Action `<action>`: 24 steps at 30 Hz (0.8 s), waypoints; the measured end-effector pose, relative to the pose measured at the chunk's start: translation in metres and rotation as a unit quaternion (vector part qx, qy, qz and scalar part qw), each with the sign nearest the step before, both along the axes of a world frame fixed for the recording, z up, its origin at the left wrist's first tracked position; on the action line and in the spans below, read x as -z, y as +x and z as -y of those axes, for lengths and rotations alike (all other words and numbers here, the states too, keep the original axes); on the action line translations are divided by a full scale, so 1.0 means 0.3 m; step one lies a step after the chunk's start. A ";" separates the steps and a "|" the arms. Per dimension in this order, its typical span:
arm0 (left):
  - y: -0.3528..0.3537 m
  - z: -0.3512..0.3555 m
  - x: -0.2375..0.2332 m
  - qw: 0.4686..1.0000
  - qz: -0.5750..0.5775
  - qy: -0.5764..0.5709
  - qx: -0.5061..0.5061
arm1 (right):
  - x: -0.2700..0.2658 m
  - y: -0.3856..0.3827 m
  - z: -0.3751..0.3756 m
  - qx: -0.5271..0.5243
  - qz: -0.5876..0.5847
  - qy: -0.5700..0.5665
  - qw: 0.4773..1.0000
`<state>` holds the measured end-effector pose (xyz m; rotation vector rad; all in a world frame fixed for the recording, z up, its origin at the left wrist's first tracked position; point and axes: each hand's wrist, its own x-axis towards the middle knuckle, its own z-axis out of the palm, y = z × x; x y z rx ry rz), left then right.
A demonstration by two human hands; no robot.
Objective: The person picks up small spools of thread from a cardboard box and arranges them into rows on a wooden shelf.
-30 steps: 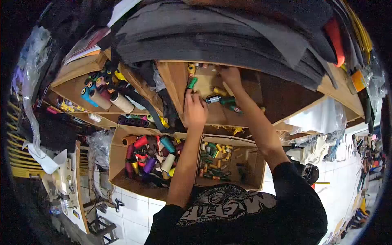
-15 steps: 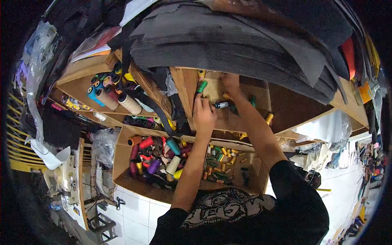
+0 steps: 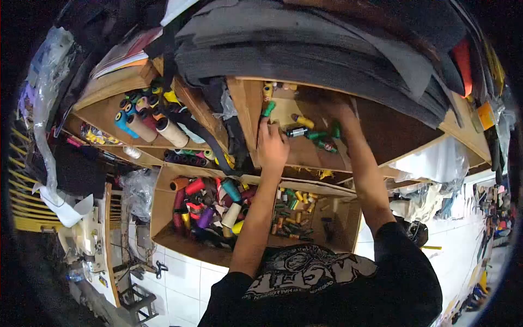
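My left hand [image 3: 272, 146] rests on the shelf at the compartment's left side, its fingers stretched apart and their tips right at a green thread spool [image 3: 268, 109]. A yellow spool [image 3: 267, 91] stands just behind that one. To the right of my left hand lie a black spool with a pale label [image 3: 297, 132], an orange-yellow spool [image 3: 303, 121] and several green spools [image 3: 328, 146]. My right hand [image 3: 339, 113] is deeper in the same compartment, smeared by motion, with its fingers hidden in the blur. Close below it is an upright dark green spool [image 3: 335, 129].
Below the shelf, a cardboard box [image 3: 212, 255] holds large thread cones on its left and small spools on its right. More cones [image 3: 171, 132] lie in the left compartment. Stacked dark grey fabric [image 3: 305, 49] hangs over the shelf top. A sewing machine [image 3: 87, 237] stands lower left.
My right hand has swung to the right inside the compartment, uncovering the orange-yellow and green spools. An orange spool near the right forearm is out of sight. My left hand has barely moved.
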<state>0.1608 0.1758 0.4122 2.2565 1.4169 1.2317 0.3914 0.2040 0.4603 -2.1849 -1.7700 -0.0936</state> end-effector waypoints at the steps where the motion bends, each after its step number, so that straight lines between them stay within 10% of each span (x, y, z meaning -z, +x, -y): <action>1: 0.003 0.003 -0.010 1.000 0.005 -0.017 0.000 | 0.011 0.056 0.034 -0.002 0.044 -0.016 0.999; 10: 0.008 -0.005 0.009 0.999 0.005 0.042 -0.017 | 0.117 0.163 0.209 -0.015 -0.104 -0.084 0.991; 13: 0.003 0.008 -0.006 0.999 -0.001 -0.037 -0.013 | -0.052 0.067 0.256 -0.056 -0.557 -0.039 0.828; 16: 0.006 0.009 -0.023 1.000 0.011 0.011 -0.014 | -0.090 0.063 0.212 0.008 -0.372 -0.059 0.926; 18: 0.004 0.007 -0.025 1.000 0.001 0.003 -0.019 | 0.204 0.200 0.089 -0.024 -0.385 0.009 0.923; 21: 0.007 0.008 -0.022 0.999 0.021 -0.020 -0.014 | 0.148 0.101 0.028 0.021 -0.531 0.076 0.844; 24: 0.002 0.013 -0.027 1.000 0.015 0.005 -0.012 | 0.081 0.023 -0.047 -0.015 -0.391 0.088 0.916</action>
